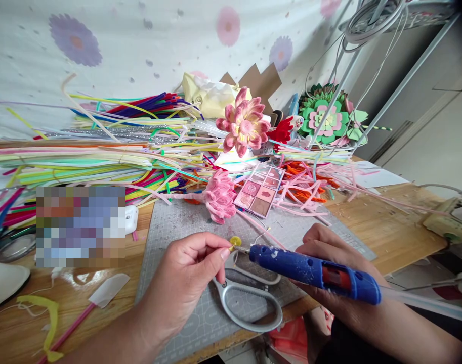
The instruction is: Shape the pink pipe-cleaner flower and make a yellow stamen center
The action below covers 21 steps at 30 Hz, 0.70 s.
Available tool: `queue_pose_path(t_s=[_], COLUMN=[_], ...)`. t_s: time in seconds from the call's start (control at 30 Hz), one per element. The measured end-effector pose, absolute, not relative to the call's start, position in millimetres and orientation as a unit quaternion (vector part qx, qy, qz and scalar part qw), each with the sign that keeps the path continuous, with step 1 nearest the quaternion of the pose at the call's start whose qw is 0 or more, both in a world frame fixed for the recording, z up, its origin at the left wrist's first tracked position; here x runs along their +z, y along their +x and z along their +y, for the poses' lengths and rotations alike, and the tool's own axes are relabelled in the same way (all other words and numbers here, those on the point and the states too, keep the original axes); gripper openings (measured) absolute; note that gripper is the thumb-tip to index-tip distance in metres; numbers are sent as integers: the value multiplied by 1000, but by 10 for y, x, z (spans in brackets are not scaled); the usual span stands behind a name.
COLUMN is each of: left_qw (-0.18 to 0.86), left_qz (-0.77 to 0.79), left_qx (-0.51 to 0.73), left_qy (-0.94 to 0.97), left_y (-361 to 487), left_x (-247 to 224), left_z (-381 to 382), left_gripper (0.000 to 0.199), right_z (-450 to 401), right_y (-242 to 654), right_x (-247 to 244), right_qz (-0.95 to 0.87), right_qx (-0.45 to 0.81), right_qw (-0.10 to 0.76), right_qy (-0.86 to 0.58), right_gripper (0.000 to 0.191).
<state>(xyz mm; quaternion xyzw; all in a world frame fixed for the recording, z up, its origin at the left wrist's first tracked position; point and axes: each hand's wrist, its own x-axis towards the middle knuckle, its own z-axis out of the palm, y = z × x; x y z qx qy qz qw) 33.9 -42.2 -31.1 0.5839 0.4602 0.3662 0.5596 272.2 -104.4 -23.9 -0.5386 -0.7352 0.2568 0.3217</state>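
Observation:
My left hand point(193, 275) pinches a small yellow round piece point(236, 241) between thumb and forefinger. In my right hand point(325, 253) is a blue hot glue gun point(291, 265), its metal nozzle touching or almost touching that yellow piece. A clear glue stick point(424, 303) sticks out of the gun's back end. Below both hands lie grey-handled scissors point(249, 303) on a grey cutting mat point(170, 303). Just beyond the left hand rests a pink pipe-cleaner flower point(220, 197) with a wrapped stem. Next to it is a makeup palette point(260, 189).
Bundles of coloured pipe cleaners point(82, 156) fill the back left. A larger pink flower point(243, 123) stands upright behind the palette. Loose pink and orange pipe cleaners point(306, 184) spread to the right. A pixelated object point(81, 226) and a yellow strip point(44, 313) lie at left.

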Motion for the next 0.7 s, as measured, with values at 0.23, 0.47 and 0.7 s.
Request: queue_pose_path(t_s=[0.23,0.47,0.7], left_qw=[547,544,548], left_qz=[458,457,459], left_qx=[364,360,359], left_qy=[599,605,600], left_y=[328,328,326], left_x=[-329,-331,-335], left_z=[-412,-412,-412], left_gripper=[12,12,11], right_z=[-1045,-1056,-1049], right_y=[2707,2699,2712], right_x=[-257,-246,-283], right_qz=[-734,-724,-732], right_qx=[243,251,226], right_qw=[337,342,336], right_qy=[-537,-544,-548], right_gripper=[10,13,7])
